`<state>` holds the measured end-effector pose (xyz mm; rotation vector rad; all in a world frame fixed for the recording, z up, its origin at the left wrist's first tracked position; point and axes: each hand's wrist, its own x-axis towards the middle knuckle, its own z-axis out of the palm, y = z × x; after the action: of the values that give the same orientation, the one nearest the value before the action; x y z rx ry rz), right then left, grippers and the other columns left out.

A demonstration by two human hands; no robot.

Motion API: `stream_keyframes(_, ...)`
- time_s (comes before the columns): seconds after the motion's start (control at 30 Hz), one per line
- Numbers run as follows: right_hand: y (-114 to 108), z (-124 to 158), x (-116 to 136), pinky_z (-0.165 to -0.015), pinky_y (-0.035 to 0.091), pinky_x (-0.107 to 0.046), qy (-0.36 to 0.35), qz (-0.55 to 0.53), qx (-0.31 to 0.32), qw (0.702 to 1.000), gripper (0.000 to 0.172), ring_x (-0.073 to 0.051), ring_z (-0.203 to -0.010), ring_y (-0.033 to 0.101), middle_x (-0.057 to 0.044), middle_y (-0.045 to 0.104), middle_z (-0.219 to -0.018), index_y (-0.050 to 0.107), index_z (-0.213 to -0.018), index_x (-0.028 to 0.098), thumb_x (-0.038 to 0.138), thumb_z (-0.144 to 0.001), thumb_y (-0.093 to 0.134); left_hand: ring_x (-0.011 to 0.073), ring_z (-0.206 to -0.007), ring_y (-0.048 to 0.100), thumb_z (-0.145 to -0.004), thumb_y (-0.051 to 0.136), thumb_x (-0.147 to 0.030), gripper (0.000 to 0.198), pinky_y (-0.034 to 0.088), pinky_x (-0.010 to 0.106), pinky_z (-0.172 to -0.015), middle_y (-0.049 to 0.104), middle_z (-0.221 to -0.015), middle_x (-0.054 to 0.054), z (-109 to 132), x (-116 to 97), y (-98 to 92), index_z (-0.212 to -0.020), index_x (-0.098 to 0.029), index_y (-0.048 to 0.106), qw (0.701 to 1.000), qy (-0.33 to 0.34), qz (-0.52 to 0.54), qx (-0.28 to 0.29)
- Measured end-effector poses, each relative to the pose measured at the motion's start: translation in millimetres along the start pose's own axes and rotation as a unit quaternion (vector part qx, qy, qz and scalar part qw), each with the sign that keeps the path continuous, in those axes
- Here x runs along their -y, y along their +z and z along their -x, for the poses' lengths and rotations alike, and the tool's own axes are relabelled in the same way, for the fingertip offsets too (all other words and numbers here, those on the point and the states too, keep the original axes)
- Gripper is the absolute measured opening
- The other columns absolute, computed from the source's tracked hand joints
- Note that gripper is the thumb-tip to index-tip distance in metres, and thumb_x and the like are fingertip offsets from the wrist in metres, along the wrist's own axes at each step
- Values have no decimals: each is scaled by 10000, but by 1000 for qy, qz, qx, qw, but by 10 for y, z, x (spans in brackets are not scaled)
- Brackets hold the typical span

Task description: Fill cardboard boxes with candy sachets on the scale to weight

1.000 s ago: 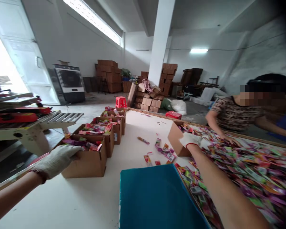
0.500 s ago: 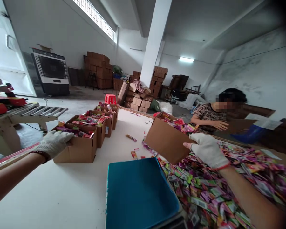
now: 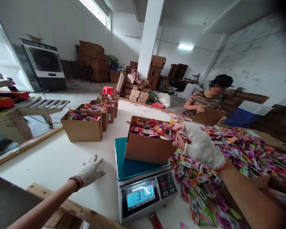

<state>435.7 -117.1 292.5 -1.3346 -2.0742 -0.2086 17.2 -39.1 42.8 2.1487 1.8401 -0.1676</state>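
Note:
A cardboard box (image 3: 147, 148) full of colourful packets sits on the blue platform of a digital scale (image 3: 143, 187), whose display is lit. My right hand (image 3: 197, 144), in a white glove, grips the box's right rim. My left hand (image 3: 90, 171), also gloved, rests flat with fingers spread on the white table (image 3: 50, 159), left of the scale.
A big heap of colourful packets (image 3: 228, 159) covers the table on the right. A row of filled cardboard boxes (image 3: 83, 125) stands at the left. Another person (image 3: 205, 100) works at the far side. A roller conveyor (image 3: 38, 105) stands left of the table.
My right hand carried the box from the heap onto the scale. My left hand left the nearest box in the row and now lies flat on the table.

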Motion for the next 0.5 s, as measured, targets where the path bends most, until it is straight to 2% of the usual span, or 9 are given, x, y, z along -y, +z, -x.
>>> stream_keyframes(0.07,-139,-18,80,-972,519,-482,40,-26,-73,996,359,-311,-1057,674,-90,711,-1157,662,-1171,241,470,-901,726,419,-1611,266,-907,556,-422,745,327,677,-1230,266,-1727,225,168,-86,145,-1613,-215,438,999,21,-24,28)
stream_keyframes(0.13,-244,-38,120,-971,538,-484,79,-43,-105,990,406,-300,-1044,689,-89,699,-1215,638,-1233,263,497,-912,725,433,-1616,237,-976,465,-407,697,301,719,-1215,249,-1731,232,307,-147,272,-1639,-204,389,998,23,-64,-9)
stream_keyframes(0.23,-317,-75,96,-921,555,-454,120,-30,-98,987,473,-269,-978,698,-85,678,-1274,609,-1315,307,511,-908,739,444,-1589,285,-1035,346,-394,641,304,696,-1211,300,-1707,250,414,-189,395,-1633,-172,403,993,30,-98,-65)
stream_keyframes(0.37,-262,-189,-20,-812,544,-428,139,2,-92,986,536,-206,-781,653,-97,689,-1199,627,-1328,236,545,-901,727,442,-1566,321,-1034,373,-399,629,327,665,-1203,339,-1686,255,418,-188,417,-1615,-167,436,990,40,-106,-78)
stream_keyframes(0.5,-90,-421,-107,-868,535,-432,150,16,-60,987,600,-208,-832,623,-132,672,-1201,651,-1337,155,542,-888,742,442,-1562,323,-1032,392,-403,631,324,653,-1209,343,-1685,252,422,-193,382,-1610,-153,443,991,42,-104,-79)
